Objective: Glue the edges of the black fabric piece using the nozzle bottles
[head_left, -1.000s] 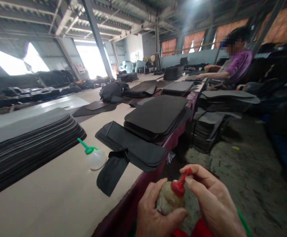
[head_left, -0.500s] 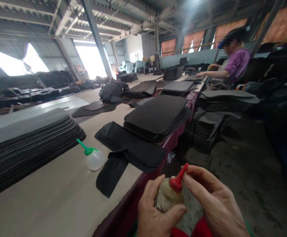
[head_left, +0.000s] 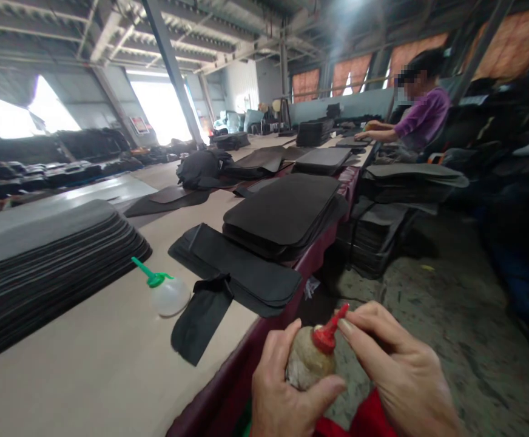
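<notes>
My left hand is wrapped round a round, stained bottle with a red nozzle. Thumb and fingertips of my right hand are pinched together at the nozzle's tip; whether something small is between them cannot be made out. Both hands are in front of the table's edge, over the floor. On the table stands a clear round bottle with a green nozzle. Beside it lie folded black fabric pieces.
A thick stack of dark sheets fills the table's left. Dark padded pieces lie beyond the fabric. Bundled stacks stand on the floor at the right. A person in purple works farther along the table.
The whole view has shifted slightly, so the table and its items appear a little farther left. My hands keep almost the same pose on the bottle and nozzle.
</notes>
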`<state>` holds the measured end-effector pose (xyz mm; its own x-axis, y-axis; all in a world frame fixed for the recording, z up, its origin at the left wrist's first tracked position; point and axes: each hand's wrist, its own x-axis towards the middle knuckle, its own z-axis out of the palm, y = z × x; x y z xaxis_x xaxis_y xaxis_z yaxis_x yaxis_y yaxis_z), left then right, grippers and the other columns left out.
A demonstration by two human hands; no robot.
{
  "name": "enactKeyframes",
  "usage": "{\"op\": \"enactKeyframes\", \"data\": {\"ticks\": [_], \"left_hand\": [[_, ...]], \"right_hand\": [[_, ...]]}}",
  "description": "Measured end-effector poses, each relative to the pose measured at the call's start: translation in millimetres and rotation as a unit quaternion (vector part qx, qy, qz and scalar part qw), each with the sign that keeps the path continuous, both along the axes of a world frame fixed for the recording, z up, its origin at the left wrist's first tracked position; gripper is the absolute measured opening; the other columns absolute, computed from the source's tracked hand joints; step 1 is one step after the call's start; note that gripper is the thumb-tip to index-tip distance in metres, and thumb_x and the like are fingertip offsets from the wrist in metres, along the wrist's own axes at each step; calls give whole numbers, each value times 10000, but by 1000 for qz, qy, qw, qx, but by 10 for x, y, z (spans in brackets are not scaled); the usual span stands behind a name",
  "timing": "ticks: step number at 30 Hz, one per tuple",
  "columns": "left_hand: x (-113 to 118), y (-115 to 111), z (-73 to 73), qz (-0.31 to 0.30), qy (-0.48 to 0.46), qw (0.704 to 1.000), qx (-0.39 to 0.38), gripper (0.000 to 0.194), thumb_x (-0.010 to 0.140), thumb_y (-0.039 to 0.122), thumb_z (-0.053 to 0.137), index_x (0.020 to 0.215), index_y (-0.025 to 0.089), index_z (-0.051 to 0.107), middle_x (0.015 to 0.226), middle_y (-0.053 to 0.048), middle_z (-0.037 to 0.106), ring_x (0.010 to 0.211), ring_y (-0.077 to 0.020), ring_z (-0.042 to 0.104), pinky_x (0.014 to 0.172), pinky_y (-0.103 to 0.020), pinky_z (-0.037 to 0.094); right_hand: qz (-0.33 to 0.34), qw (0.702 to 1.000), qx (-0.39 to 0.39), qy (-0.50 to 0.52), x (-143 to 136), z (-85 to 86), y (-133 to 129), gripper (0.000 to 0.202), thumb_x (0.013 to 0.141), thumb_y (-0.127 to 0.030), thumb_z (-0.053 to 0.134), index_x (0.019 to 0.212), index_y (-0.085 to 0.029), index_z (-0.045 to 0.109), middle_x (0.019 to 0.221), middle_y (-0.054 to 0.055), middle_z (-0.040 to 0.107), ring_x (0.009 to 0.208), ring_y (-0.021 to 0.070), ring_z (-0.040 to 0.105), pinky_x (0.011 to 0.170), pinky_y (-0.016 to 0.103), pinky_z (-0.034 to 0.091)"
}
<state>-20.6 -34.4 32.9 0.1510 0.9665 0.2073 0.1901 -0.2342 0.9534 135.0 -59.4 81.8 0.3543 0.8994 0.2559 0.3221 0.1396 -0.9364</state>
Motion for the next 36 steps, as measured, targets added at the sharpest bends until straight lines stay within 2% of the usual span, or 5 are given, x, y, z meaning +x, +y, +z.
{"op": "enactKeyframes", "data": {"ticks": [9, 17, 20, 26, 36], "left_hand": [[-62, 33, -190, 14, 89, 988, 126, 718, 712, 487, 836, 1345, 328, 535, 1031, 1, 596, 890, -189, 647, 764, -323, 576], [-118, 52, -192, 31, 162, 968, 190, 763, 705, 468, 847, 1375, 289, 529, 1056, -29, 627, 900, -213, 677, 753, -349, 617], [-70, 27, -172, 30, 123, 980, 151, 729, 702, 446, 855, 1352, 304, 557, 1036, -13, 627, 892, -201, 667, 762, -330, 592], [33, -32, -32, -6, 16, 999, -46, 575, 617, 214, 857, 1159, 250, 672, 949, 14, 632, 872, -185, 646, 781, -271, 530], [69, -51, 289, -43, 49, 982, -178, 418, 546, 202, 711, 960, 234, 757, 884, -8, 666, 844, -218, 634, 772, -284, 490]], "right_hand": [[13, 999, 4, -52, 82, 5, -23, 287, 936, -335, 593, 719, -177, 695, 776, 23, 597, 726, 101, 607, 571, 131, 450], [-50, 981, 95, -163, -14, 50, -12, 269, 918, -177, 554, 655, -161, 606, 681, -12, 504, 544, 52, 470, 485, 151, 380], [-91, 965, 145, -201, -66, 54, 32, 271, 895, -120, 542, 626, -151, 560, 671, -14, 470, 523, 43, 425, 474, 163, 350], [-145, 934, 198, -261, -97, 20, 90, 225, 860, -61, 526, 649, -132, 558, 703, 1, 465, 564, 45, 405, 515, 172, 342], [-226, 872, 234, -365, 40, 29, 113, 161, 869, -66, 564, 720, -111, 603, 744, 20, 502, 623, 60, 459, 576, 193, 377]]}}
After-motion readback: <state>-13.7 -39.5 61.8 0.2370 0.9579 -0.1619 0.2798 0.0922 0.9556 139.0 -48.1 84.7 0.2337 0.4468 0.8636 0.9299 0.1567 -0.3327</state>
